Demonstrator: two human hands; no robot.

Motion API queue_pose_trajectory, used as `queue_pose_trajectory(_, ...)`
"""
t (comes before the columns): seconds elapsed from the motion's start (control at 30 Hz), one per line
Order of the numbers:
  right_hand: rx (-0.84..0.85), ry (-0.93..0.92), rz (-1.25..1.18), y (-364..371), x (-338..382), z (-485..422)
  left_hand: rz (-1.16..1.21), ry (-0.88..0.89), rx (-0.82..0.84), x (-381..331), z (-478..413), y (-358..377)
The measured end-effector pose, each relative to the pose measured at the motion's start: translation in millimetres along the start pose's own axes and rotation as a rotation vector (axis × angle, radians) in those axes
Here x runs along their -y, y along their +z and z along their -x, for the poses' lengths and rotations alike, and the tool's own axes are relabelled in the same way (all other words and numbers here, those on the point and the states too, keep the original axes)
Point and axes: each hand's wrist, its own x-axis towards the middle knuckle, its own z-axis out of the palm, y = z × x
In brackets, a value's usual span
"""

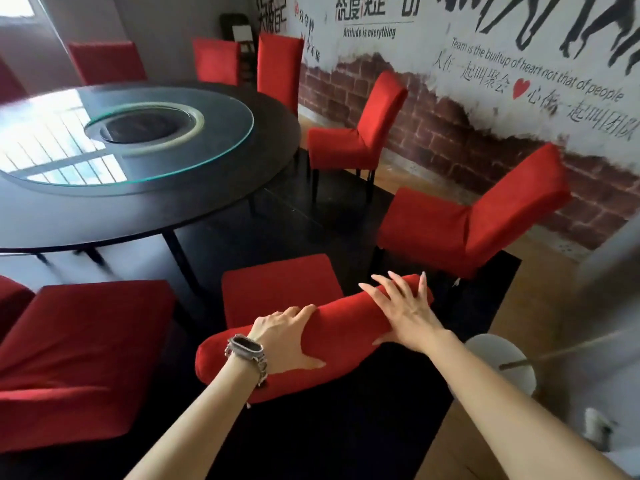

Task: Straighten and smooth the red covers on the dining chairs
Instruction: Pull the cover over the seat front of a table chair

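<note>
- Painted white-and-brick wall (426,32), far beyond the fingers, reads "Attitude is everything" and "Team is the builtup of heart not that of people", beside Chinese characters.
- Round dark counter (173,209) carrying a round glass turntable (225,140), beyond and left of the fingers.
- Red fabric cover (346,337) on the nearest chair's backrest, under both hands.
- Left hand (284,337), wearing a grey wristwatch (246,353): fingers curled over the cover's far edge, thumb on its near face.
- Right hand (405,313): fingers spread flat, pressing the cover's right end.

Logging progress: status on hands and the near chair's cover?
Left hand grips chair cover at backrest top. Right hand flat on it, fingers spread. Nothing blocking.
</note>
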Motion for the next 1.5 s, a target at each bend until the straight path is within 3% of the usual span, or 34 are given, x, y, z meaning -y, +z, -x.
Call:
queue_pose_trajectory(0.17, 0.046, -0.018, 0.036, -4.5, -8.2, -10.1, -0.039, -0.062, -0.068, -4.0, -0.4, -0.4)
queue_pose_trajectory(0.5, 0.132, -0.329, 0.169, -17.3, -21.8, -40.4, 0.006, -0.198, -0.094, -8.5, 3.5, -1.3)
queue_pose_trajectory(0.8, 0.153, -0.470, 0.302, -27.2, -25.1, -63.7, 0.081, -0.312, -0.100, -15.5, 2.2, -5.6)
queue_pose_trajectory(1.17, 0.180, -0.386, 0.357, -38.7, -15.9, -115.7, 0.064, -0.472, -0.297, -10.1, -12.7, -1.1)
queue_pose_trajectory(1.5, 0.159, -0.330, 0.326, -43.1, 6.8, -150.8, 0.053, -0.528, -0.296, 20.5, -27.2, -7.2)
